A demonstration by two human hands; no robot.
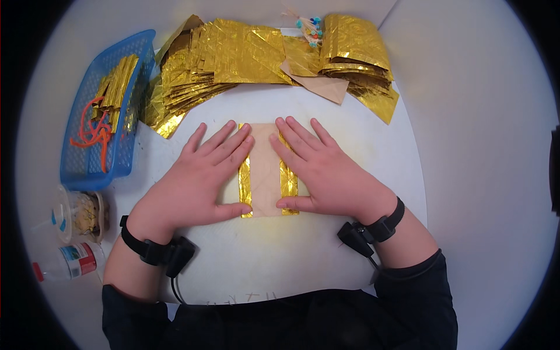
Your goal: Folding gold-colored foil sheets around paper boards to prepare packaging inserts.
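A sheet of paper (264,169) lies in the middle of the white table, tan side up. Both its long sides are folded inward, showing gold foil strips. Flat over the left fold rests my left hand (204,175), fingers spread and thumb on the strip's near end. My right hand (326,175) lies likewise on the right fold, its fingers stretched forward and its thumb near the bottom edge. Neither hand grips anything; parts of both gold strips are hidden under the fingers.
Behind the sheet are fanned gold foil papers (248,55) and a second gold stack (356,44). A blue basket (125,157) at left holds folded gold pieces and orange cord. Nearer stand a lidded plastic tub (81,214) and a lying bottle (70,261). White walls surround the table (256,256).
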